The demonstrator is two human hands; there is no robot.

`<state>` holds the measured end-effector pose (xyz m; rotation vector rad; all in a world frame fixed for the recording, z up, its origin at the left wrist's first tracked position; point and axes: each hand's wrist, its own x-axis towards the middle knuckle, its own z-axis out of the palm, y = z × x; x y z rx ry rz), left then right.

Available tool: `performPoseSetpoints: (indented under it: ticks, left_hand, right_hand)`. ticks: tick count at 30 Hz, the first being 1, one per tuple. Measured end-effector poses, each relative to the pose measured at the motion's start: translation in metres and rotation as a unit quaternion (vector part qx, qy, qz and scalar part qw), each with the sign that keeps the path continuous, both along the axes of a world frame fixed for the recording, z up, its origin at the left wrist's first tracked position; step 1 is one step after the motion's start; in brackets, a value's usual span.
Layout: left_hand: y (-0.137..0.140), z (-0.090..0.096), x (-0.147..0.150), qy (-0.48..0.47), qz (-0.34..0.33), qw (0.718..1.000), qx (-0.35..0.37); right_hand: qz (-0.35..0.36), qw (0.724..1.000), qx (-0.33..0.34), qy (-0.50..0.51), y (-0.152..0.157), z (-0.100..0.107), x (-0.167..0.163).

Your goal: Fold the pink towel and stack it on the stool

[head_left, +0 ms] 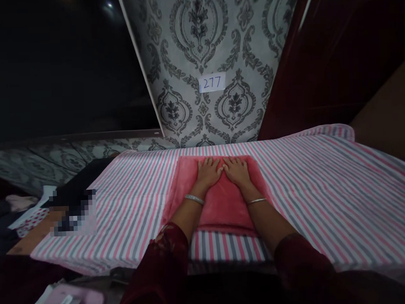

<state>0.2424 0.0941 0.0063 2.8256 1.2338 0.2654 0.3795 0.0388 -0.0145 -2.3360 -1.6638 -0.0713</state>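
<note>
A folded pink-red plush blanket (224,204) lies flat on a striped cloth (131,207) that covers the table. My left hand (208,171) rests palm down on the blanket's far part, its fingers stretched toward the wall. Beside it, my right hand (237,170) lies flat on the same blanket, fingers spread forward. The two thumbs come close together near the middle. Neither hand grasps anything. Both wrists wear a silvery bangle, and dark red sleeves cover the forearms nearer to me.
Patterned wallpaper (203,112) rises behind the table, with a paper label (212,82) reading 277. A large dark screen (66,68) hangs at left; a dark red glossy panel (319,68) stands at right. A pink item (90,302) sits at the lower left, near a blurred-out patch.
</note>
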Motion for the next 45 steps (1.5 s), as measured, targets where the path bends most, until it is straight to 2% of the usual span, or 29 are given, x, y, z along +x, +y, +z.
performPoseSetpoints:
  ticks: [3, 7, 10, 13, 18, 23, 27, 31, 35, 38, 41, 45]
  left_hand:
    - [0.015, 0.009, -0.019, 0.024, 0.017, 1.0, -0.005]
    - [0.037, 0.018, -0.06, 0.043, 0.097, 0.994, -0.023]
    - [0.043, 0.018, -0.078, 0.027, 0.148, 0.988, -0.027]
    - [0.042, 0.016, -0.08, 0.009, 0.171, 0.985, -0.03]
    - [0.04, 0.018, -0.077, -0.002, 0.163, 0.986, -0.041]
    - [0.041, 0.018, -0.076, 0.001, 0.17, 0.985, -0.032]
    - [0.042, 0.015, -0.076, -0.005, 0.165, 0.986, -0.014]
    - [0.042, 0.015, -0.077, -0.009, 0.155, 0.988, -0.007]
    - [0.042, 0.015, -0.078, -0.004, 0.152, 0.988, -0.013]
    - [0.044, 0.015, -0.078, -0.01, 0.152, 0.988, -0.028]
    - [0.046, 0.015, -0.078, -0.021, 0.148, 0.988, -0.031]
    - [0.047, 0.013, -0.077, -0.031, 0.151, 0.987, -0.036]
  right_hand:
    - [0.002, 1.0, 0.009, 0.005, 0.0, 0.001, -0.001]
    - [0.002, 1.0, 0.012, 0.018, -0.002, 0.005, -0.003]
    - [-0.001, 1.0, 0.006, 0.023, -0.004, 0.01, -0.004]
    - [-0.004, 0.999, -0.007, 0.031, -0.005, 0.014, -0.006]
    - [0.0, 0.999, -0.022, 0.048, -0.008, 0.021, -0.004]
    - [-0.021, 0.996, -0.036, 0.073, -0.001, 0.047, -0.025]
    - [0.066, 0.997, -0.011, 0.044, 0.009, 0.056, -0.062]
    - [0.126, 0.992, -0.016, 0.026, 0.014, 0.041, -0.08]
    - [0.119, 0.992, -0.035, 0.027, 0.01, 0.033, -0.058]
    - [0.033, 0.998, -0.046, 0.027, -0.005, 0.032, -0.023]
    - [-0.056, 0.998, -0.029, 0.031, -0.03, 0.023, 0.012]
    - [-0.125, 0.989, -0.019, 0.081, -0.059, 0.005, 0.036]
